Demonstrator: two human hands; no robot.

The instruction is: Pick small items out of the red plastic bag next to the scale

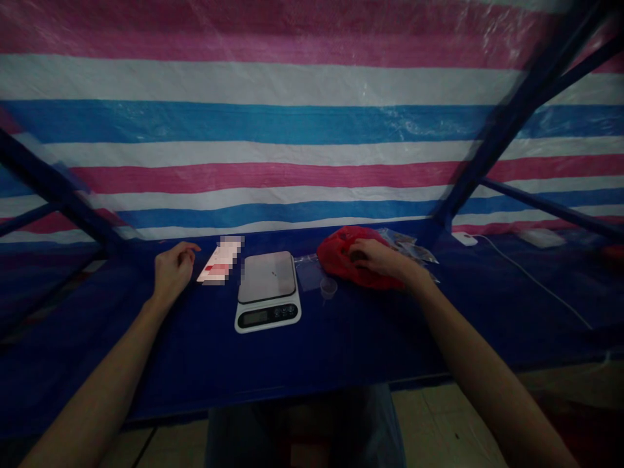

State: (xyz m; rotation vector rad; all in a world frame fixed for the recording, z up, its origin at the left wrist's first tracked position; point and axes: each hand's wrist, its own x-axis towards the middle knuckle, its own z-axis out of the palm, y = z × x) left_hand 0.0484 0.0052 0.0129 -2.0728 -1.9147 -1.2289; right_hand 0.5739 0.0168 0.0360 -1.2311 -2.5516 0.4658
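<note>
My right hand [377, 257] lies on a red plastic bag [341, 253] on the dark blue table [341, 344], fingers curled into its opening. My left hand [173, 268] rests on the table with loosely curled fingers and holds nothing; a blurred pink and white card [220, 262] lies just to its right. A white digital kitchen scale [268, 289] stands between my two hands. Beside the scale's right edge stands a small clear plastic cup [328, 286], with a clear plastic sheet [308, 272] behind it.
Several small clear packets [409, 246] lie behind the red bag. A white charger [465, 238] with a white cable [536, 281] runs across the table's right side. Dark blue metal frame bars [507, 123] cross in front of a striped pink, white and blue tarp [292, 130].
</note>
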